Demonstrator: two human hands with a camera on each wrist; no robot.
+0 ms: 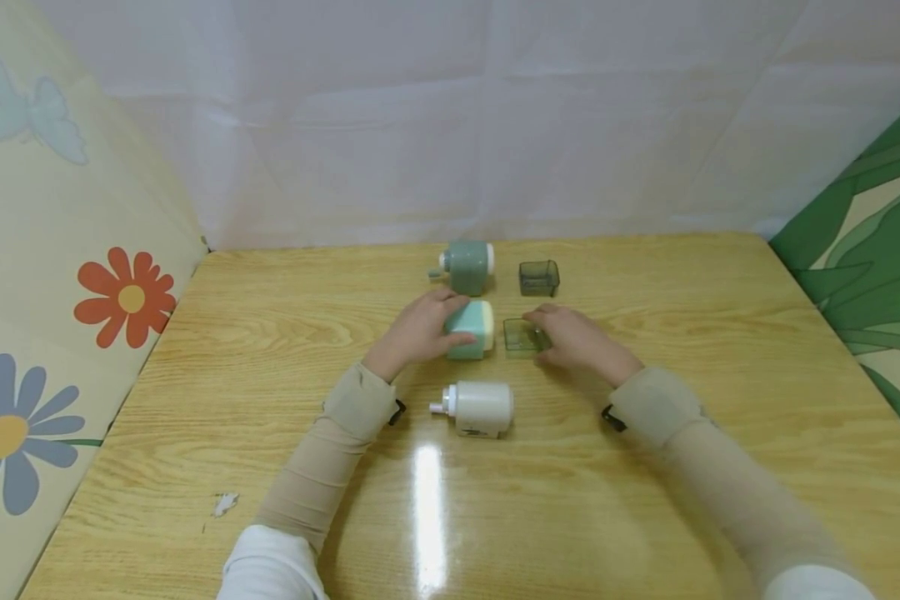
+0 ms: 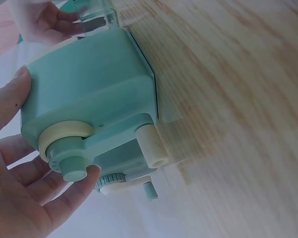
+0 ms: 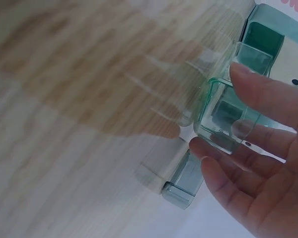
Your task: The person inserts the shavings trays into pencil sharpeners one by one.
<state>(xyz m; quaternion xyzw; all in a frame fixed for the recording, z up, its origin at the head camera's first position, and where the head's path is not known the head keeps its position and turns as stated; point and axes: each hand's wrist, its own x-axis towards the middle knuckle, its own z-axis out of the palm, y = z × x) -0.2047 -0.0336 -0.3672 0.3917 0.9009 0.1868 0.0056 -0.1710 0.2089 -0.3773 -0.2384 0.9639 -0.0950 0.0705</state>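
Fingers (image 2: 72, 199) of the left hand (image 1: 417, 329) are partly spread and curved about the crank end of a teal pencil sharpener (image 2: 89, 79), thumb on one side and fingertips on the other, gripping it near the middle of the tabletop (image 1: 630, 508). Its crank (image 2: 116, 136), with a cream knob, points toward the tabletop's left edge. Fingers of the right hand (image 1: 572, 337) are bent, with the thumb set opposite, holding a clear green tray (image 1: 520, 336) between them; the head view shows a narrow gap between this tray and the sharpener's cream face. Toward the tabletop's far edge lies a darker green sharpener (image 1: 468, 265), its crank also to the left, and a smoky clear tray (image 1: 538, 279) sits apart on its right. On the near-edge side of the teal one, a beige sharpener (image 1: 486, 405) rests with its white crank end facing left. Nearer the tabletop's near left corner is a small pale patch (image 1: 226, 503). White cloth (image 1: 450, 150) hangs behind the far edge.
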